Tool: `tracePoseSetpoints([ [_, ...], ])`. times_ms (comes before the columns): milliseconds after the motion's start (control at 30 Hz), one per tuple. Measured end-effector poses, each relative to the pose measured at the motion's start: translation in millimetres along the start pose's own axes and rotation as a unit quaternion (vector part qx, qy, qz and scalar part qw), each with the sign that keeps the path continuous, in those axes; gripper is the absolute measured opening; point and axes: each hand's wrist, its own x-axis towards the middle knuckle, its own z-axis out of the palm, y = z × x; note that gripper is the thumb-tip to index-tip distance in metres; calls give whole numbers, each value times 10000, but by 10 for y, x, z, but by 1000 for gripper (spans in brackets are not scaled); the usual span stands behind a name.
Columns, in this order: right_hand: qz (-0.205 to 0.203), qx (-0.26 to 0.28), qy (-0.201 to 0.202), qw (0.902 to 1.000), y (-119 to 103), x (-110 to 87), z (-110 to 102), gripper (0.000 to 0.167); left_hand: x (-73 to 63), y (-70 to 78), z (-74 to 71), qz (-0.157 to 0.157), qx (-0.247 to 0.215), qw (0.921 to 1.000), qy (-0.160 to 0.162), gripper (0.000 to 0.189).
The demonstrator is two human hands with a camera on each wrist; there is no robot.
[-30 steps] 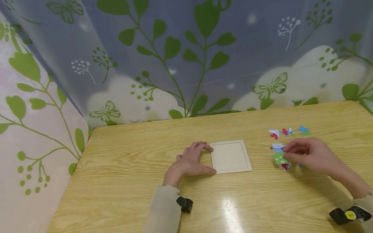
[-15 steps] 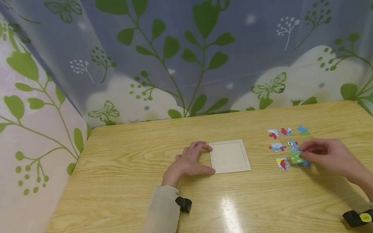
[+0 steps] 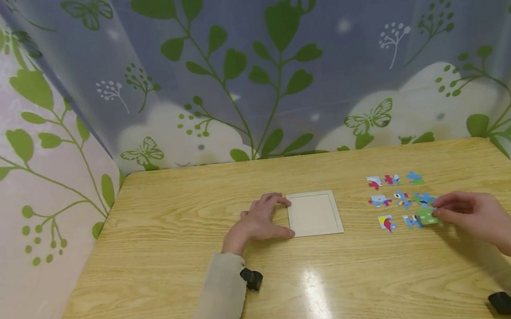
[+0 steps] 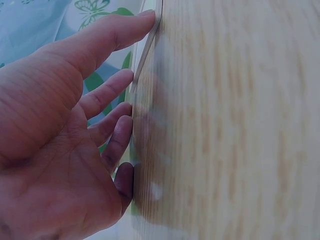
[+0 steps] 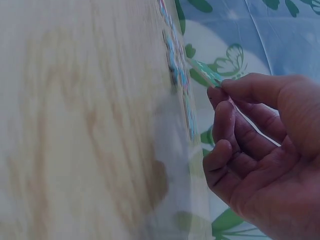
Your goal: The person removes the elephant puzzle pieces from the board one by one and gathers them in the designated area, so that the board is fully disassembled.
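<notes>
My right hand [image 3: 480, 214] pinches a green puzzle piece [image 3: 427, 215] with pale spots between thumb and fingertips. In the right wrist view, that green puzzle piece [image 5: 207, 71] is raised above the table. Under and left of it lie several puzzle pieces [image 3: 401, 199], in blue, red, yellow and white, in loose rows. A square, pale, shallow puzzle tray [image 3: 313, 214] lies flat with a bare inside. My left hand [image 3: 260, 220] rests at its left side, thumb and forefinger spread and touching the edge; the left hand [image 4: 65, 130] shows relaxed fingers in the left wrist view.
The wooden table [image 3: 172, 223] carries everything. Behind it hangs a patterned curtain [image 3: 244, 65] with leaves and butterflies, and another patterned sheet [image 3: 20, 156] hangs at the left. Black straps sit on both wrists.
My right hand has moved rightward over the puzzle pieces with the green piece in its pinch, uncovering the pieces at the left. My left hand and the tray have stayed in place.
</notes>
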Motion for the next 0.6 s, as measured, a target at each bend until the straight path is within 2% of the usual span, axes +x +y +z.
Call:
tracePoseSetpoints([
  [600, 307, -442, -72, 9985, 172, -11, -67, 33, 5, 0, 0, -17, 50, 10000, -28, 63],
])
